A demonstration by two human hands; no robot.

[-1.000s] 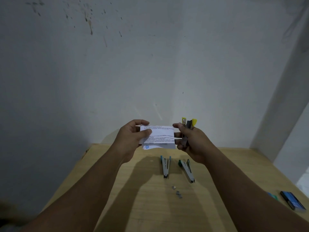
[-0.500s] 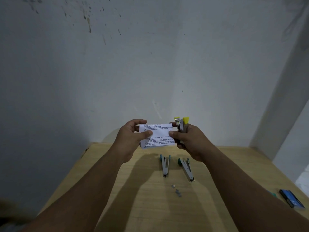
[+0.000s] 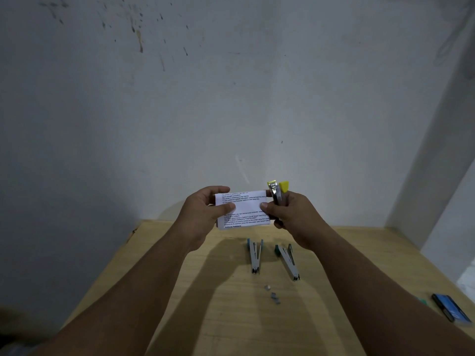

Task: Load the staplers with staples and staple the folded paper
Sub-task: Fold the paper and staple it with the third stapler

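Above the near edge of the table [image 3: 180, 317], you've got both hands up and working the folded paper [image 3: 243, 209]. Left hand [image 3: 205, 214] pinches the paper's left end, thumb on the front, fingers curled over the top edge. Right hand [image 3: 288, 214] is wrapped around the yellow stapler [image 3: 276, 194], nose up, thumb pressed on the paper's right edge.

Change over the last 1 s: stapler was held clear of the sheet with a gap between it and the paper; now it sits tight against the right edge and the paper reads flatter and squarer to you. My read: you're lining up the staple point, not yet squeezing. Can't tell if the edge is actually seated in the stapler's throat, your thumb and fingers hide it.

On the table, 2 more staplers lie well apart from your hands: blue stapler [image 3: 255, 255] and green stapler [image 3: 288, 260], both hinged open, so they look mid-load or not closed up yet. Loose staple bits [image 3: 273, 296] sit just in front of them. Blue staple box [image 3: 451, 310] is at the far right edge.

Risk: a thin folded sheet held in the air can slip sideways under the squeeze. Keep the left pinch firm.
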